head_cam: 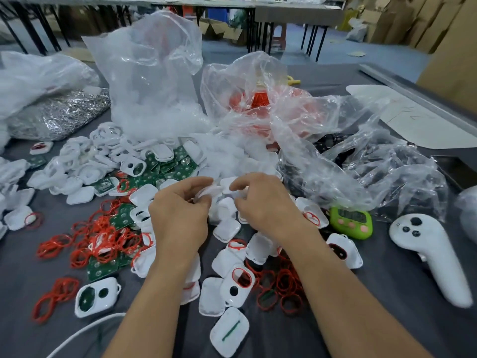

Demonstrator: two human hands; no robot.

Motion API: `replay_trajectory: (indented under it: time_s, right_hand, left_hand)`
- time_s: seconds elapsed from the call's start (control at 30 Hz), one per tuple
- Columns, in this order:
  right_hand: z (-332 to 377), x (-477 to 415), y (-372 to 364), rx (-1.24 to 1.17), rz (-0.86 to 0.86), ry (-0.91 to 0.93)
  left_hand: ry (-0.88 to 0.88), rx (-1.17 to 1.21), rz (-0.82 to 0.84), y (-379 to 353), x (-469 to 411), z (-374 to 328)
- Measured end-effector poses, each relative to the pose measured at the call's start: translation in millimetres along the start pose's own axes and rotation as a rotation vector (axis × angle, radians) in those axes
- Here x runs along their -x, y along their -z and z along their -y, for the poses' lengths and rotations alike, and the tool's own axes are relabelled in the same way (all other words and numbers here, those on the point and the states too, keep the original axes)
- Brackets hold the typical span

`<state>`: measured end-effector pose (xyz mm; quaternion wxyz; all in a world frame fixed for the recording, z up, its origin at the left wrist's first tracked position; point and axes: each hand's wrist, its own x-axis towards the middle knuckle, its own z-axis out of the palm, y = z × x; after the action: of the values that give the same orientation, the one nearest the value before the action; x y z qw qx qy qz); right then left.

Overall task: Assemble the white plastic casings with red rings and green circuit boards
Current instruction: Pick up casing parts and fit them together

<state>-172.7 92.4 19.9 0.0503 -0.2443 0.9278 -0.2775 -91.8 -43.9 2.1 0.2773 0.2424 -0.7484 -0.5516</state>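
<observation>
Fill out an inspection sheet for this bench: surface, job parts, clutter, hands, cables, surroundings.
Surface: dark grey table, mostly covered with loose parts.
Job's things: white casings scattered across the middle; red rings in loose piles on both sides of the arms; green circuit boards heaped behind the hands.
Clutter: clear plastic bags, silver bag, green timer, white controller.
Hands: left hand and right hand both pinch a blurred white part.
Cables: white cable at the near left edge.
Surroundings: cardboard boxes and other tables behind.
</observation>
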Motion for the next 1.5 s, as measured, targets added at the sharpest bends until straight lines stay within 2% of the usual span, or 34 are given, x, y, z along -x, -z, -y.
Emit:
replay_trajectory:
  time_s: [0.2,0.33,0.4,0.47,0.5,0.57,0.67,0.73,0.8,0.9,1.0,1.07,1.17,1.27,1.33,1.43,1.5]
  right_hand:
    - [-1.1,14.7,-25.9,0.015,-0.201,0.137]
    - [-2.8,20.7,-26.3,-0.274,-0.218,0.105]
    - [-4.0,19.9,-22.9,-0.335,-0.202,0.116]
    - [-4.8,19.1,-21.5,-0.364,-0.236,0.107]
    - [-6.4,18.3,-21.7,-0.363,-0.266,0.095]
    - [-9.3,17.5,-20.3,-0.275,-0.288,0.086]
    - [-6.7,18.5,-14.5,-0.244,-0.149,0.087]
    - [0.7,13.7,-11.6,-0.334,-0.157,0.064]
    - [14.0,-4.9,-11.3,-0.327,-0.172,0.04]
    - [50.2,-45.2,-16.1,-0.19,-0.034,0.095]
    - [80.4,-74.6,-32.5,-0.088,0.235,0.168]
    - [89.5,-79.5,-43.3,0.044,0.309,0.194]
    - [85.4,-75.6,-48.6,0.007,0.214,0.172]
    - [77.3,-66.4,-43.5,0.079,0.157,0.155]
    - [72.0,-58.3,-36.9,0.008,0.075,0.143]
    - [67.7,-42.9,-33.1,-0.174,0.027,0.105]
    - [69.9,-39.5,-35.2,-0.215,0.024,0.087]
  left_hand:
    - [0.064,0.168,0.053,1.5,-3.3,-0.2]
    - [0.056,0.17,0.12,4.5,-3.0,-0.2]
    - [0.072,0.152,0.158,4.7,-2.1,-3.5]
    - [0.089,0.171,0.126,2.9,1.3,-6.9]
    - [0.087,0.118,0.078,3.4,1.2,-8.1]
    - [0.034,-0.156,0.022,10.9,-0.9,-14.1]
    - [-0.04,-0.48,0.021,35.7,-12.0,-20.7]
    - [-0.011,-0.659,0.054,55.7,-24.5,-18.0]
    - [0.051,-0.738,0.101,68.8,-34.5,-9.0]
    - [0.045,-0.684,0.103,68.8,-38.0,8.2]
    - [-0.006,-0.593,-0.003,64.6,-38.0,20.5]
    - [0.001,-0.525,-0.069,65.9,-40.1,24.6]
    - [-0.015,-0.405,-0.172,67.7,-41.7,22.7]
    - [-0.052,-0.353,-0.32,72.0,-43.0,18.4]
    - [-0.061,-0.278,-0.385,74.4,-42.7,15.7]
    - [0.04,-0.033,-0.435,75.7,-41.6,6.8]
    - [0.117,-0.011,-0.404,77.1,-41.1,6.2]
